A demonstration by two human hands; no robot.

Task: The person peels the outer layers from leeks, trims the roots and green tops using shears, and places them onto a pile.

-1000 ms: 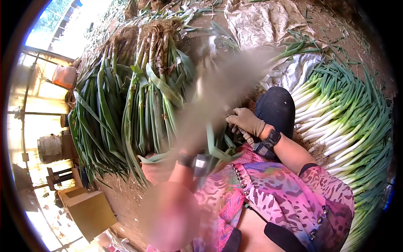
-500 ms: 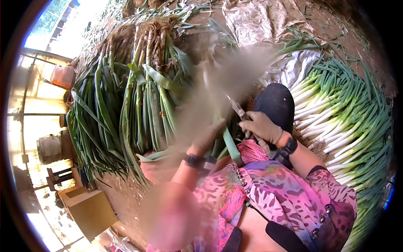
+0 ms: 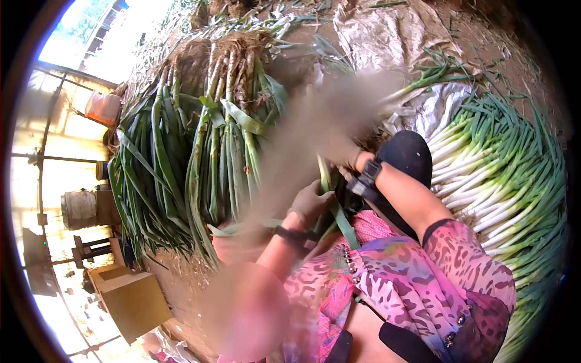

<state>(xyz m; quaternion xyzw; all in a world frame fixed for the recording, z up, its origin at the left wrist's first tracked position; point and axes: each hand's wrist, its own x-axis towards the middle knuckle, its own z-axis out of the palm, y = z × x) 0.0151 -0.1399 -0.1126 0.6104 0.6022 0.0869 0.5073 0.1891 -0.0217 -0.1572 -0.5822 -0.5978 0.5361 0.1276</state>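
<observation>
Left hand: The person's left hand [image 3: 310, 203], in a thin grey-brown glove, is grasping a long leek with a pale shaft and a flat green leaf [image 3: 344, 227]; the fingers are curling around it and the thumb is lying across it.
Right hand: The right hand [image 3: 340, 150], gloved alike, is lying near the pale end of that leek, partly lost behind a grey-brown blur [image 3: 272, 175]; whether its fingers are clenched, released or holding something, one cannot tell.
Held leek: It is slanting between the hands, in front of the body, its pale shaft pointing away and its leaf trailing towards the pink patterned garment [image 3: 393, 266].
Leek pile: On the person's left, a thick pile of dark green leeks with brown, rooty ends [image 3: 227, 163] is lying on the ground.
Leek row: On the right, a fanned row of leeks with white shafts and green tops [image 3: 499, 166] is lying beside the knee in dark trousers [image 3: 407, 154].
Sheeting: Crumpled white plastic sheeting [image 3: 439, 109] is showing near the far end of the row.
Good handling: The left grip is probably serving best when it is steadying the stalk firmly without crushing it. The right fingers should be working clear of the left thumb, and the trailing leaf should be hanging free of the garment, since a snag could be bending or tearing it.
</observation>
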